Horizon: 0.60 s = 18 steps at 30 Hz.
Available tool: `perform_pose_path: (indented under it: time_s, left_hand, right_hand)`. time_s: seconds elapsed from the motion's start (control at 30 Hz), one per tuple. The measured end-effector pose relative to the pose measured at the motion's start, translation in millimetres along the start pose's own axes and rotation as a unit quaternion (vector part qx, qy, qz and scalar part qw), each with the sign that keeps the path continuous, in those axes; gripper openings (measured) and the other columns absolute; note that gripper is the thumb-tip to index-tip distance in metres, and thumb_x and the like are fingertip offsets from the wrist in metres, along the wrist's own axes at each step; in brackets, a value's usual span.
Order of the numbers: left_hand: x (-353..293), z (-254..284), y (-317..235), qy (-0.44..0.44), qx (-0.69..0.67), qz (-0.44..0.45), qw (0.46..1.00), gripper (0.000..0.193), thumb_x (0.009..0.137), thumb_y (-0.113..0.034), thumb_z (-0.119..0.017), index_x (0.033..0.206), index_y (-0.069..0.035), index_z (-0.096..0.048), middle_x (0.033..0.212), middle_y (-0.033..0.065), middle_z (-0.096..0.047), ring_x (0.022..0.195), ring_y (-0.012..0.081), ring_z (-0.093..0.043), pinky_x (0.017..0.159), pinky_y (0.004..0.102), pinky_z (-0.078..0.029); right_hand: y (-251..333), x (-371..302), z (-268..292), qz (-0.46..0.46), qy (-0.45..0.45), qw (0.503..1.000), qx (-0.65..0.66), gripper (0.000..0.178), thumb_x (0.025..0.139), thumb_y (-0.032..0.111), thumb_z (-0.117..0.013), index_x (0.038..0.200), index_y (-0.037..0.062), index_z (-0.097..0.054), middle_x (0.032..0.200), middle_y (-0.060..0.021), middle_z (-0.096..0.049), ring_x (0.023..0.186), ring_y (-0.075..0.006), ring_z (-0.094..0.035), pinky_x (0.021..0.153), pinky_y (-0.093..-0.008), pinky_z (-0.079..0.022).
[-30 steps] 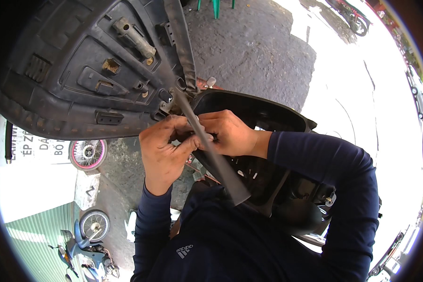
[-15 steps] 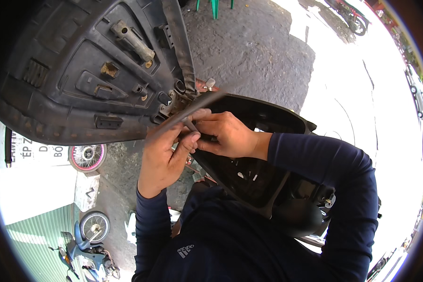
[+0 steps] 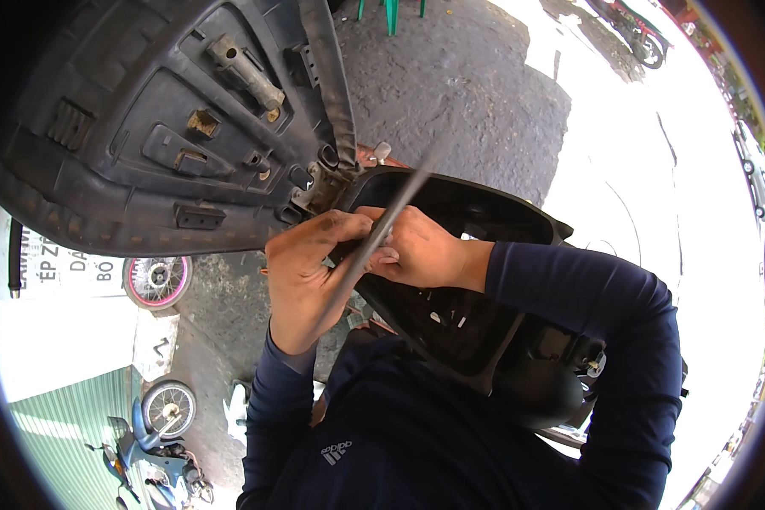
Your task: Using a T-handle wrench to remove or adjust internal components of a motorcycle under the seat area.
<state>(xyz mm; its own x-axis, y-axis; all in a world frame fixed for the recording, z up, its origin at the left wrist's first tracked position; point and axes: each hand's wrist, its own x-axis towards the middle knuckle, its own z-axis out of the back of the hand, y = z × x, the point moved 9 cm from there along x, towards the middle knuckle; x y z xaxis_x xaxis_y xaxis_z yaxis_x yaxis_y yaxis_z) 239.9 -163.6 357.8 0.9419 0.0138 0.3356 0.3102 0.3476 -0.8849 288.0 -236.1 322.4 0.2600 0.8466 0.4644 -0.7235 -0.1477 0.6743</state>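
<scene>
A long grey metal bar (image 3: 395, 208), smeared by motion, slants above my hands; it looks like the crossbar of a T-handle wrench. Beneath it, my left hand (image 3: 308, 263) is closed, thumb and fingers bunched at the wrench's middle. My right hand (image 3: 421, 246) meets it there, its fingers curled in as well. The wrench's stem and whatever lies between the fingertips are hidden. Both hands are over the near left part of a motorbike's open black under-seat compartment (image 3: 484, 340), close to the seat hinge (image 3: 325, 194).
The raised motorbike seat (image 3: 144, 110) shows its black underside at the upper left. Small pale pieces (image 3: 436, 319) lie in the compartment. A pink-rimmed wheel (image 3: 158, 280), a blue motorbike (image 3: 163, 455) and green stool legs (image 3: 391, 15) stand on the surrounding ground.
The bar has swung to a steeper slant, its upper end now farther up and right. My left hand has rolled over, its thumb no longer showing as before; the right hand stays nearly in place.
</scene>
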Motion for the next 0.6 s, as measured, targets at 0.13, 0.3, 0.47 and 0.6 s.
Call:
perform_pose_path:
  time_s: [0.13, 0.3, 0.47, 0.6]
  left_hand:
    - [-3, 15, 5, -0.134, -0.028, 0.019, 0.990, 0.028, 0.084, -0.006, -0.077, 0.110, 0.003, -0.067, 0.084, 0.0060, -0.068, 0.069, 0.0120, -0.064, 0.063, 0.0268, -0.051]
    - [2, 0, 23, 0.006, -0.040, 0.139, 0.989, 0.033, 0.079, -0.006, -0.082, 0.109, 0.002, -0.068, 0.078, 0.0042, -0.066, 0.067, 0.0117, -0.063, 0.063, 0.0261, -0.052]
    - [-1, 12, 23, -0.077, 0.029, 0.052, 0.995, 0.019, 0.087, 0.002, -0.073, 0.105, 0.005, -0.067, 0.088, 0.0105, -0.072, 0.069, 0.0115, -0.064, 0.066, 0.0248, -0.054]
    - [5, 13, 9, -0.110, -0.043, 0.071, 0.990, 0.024, 0.084, -0.005, -0.077, 0.105, 0.002, -0.070, 0.084, 0.0066, -0.070, 0.069, 0.0123, -0.064, 0.065, 0.0256, -0.052]
  right_hand:
    - [-14, 0, 2, -0.079, 0.021, 0.996, 0.024, 0.028, 0.082, 0.015, -0.074, 0.100, -0.0018, -0.061, 0.097, -0.0150, -0.064, 0.087, -0.0381, -0.065, 0.072, -0.0445, -0.054]
    - [-12, -3, -6, -0.067, 0.060, 0.994, 0.055, 0.023, 0.083, 0.016, -0.072, 0.095, -0.0007, -0.062, 0.092, -0.0157, -0.067, 0.083, -0.0386, -0.066, 0.072, -0.0451, -0.054]
    - [-15, -2, -8, -0.052, 0.029, 0.998, 0.027, 0.021, 0.086, 0.016, -0.070, 0.098, 0.0007, -0.062, 0.088, -0.0158, -0.068, 0.081, -0.0388, -0.066, 0.072, -0.0456, -0.054]
    - [-24, -4, -11, -0.069, 0.076, 0.994, 0.036, 0.027, 0.085, 0.015, -0.071, 0.106, 0.0014, -0.060, 0.085, -0.0170, -0.068, 0.080, -0.0387, -0.066, 0.070, -0.0456, -0.052]
